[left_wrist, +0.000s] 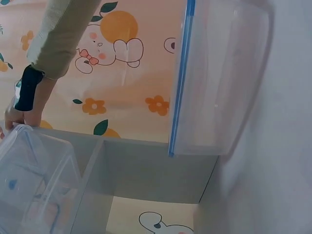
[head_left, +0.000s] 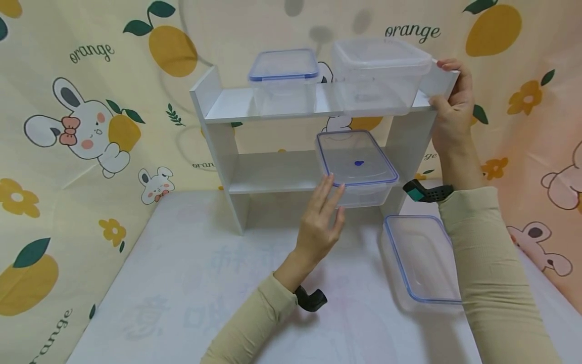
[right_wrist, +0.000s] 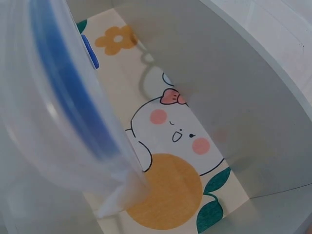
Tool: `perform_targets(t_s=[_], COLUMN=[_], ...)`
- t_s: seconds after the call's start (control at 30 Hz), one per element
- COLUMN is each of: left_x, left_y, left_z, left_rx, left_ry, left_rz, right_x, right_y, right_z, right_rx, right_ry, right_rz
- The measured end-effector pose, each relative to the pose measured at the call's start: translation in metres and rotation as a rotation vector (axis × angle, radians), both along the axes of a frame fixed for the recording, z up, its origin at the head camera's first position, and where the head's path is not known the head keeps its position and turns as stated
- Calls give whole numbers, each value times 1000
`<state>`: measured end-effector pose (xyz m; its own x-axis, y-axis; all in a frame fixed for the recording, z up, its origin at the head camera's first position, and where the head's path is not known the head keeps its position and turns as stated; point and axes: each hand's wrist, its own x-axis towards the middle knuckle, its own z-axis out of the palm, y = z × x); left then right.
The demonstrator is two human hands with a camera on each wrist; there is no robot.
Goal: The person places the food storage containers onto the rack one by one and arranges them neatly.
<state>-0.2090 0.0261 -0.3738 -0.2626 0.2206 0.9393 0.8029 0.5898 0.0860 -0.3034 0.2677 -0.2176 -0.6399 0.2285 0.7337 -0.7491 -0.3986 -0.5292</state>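
A white shelf unit (head_left: 273, 172) stands on the table. On the right half of its middle shelf is a clear plastic food container (head_left: 356, 156) with a blue-edged lid, jutting past the front edge. My left hand (head_left: 318, 227) touches the front of that container with fingers extended. With thumb in front and fingers behind, my right hand (head_left: 454, 108) grips the top of the unit's right side panel. In the right wrist view, a blurred container with a blue edge (right_wrist: 68, 87) fills the left side.
Up on the top shelf sit a small blue-edged container (head_left: 284, 86) and a larger clear container (head_left: 382, 76). Another blue-rimmed container (head_left: 425, 258) lies on the table (head_left: 182, 283) beside the right forearm. Behind the unit hangs a cloth printed with oranges and rabbits (head_left: 91, 126).
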Motion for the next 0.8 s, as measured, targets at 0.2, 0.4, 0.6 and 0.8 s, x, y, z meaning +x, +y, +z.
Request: perform_targets(t_s=[0.2,0.4,0.6,0.8], left_x=[-6,-14,-20,-25], left_y=[2,6,12,17], left_z=[2,4,8,10], left_rx=[8,4,-34,-57], left_ry=[1,-59,-159,-244], left_rz=[2,5,-16,-21], right_x=[0,1,1,1], right_y=[1,1,0,-2], right_z=[-1,1,1,2], right_rx=[-6,-13,-21,-27], right_ry=[-12,-35,-37,-43], right_rz=[-1,-1,-9,-13])
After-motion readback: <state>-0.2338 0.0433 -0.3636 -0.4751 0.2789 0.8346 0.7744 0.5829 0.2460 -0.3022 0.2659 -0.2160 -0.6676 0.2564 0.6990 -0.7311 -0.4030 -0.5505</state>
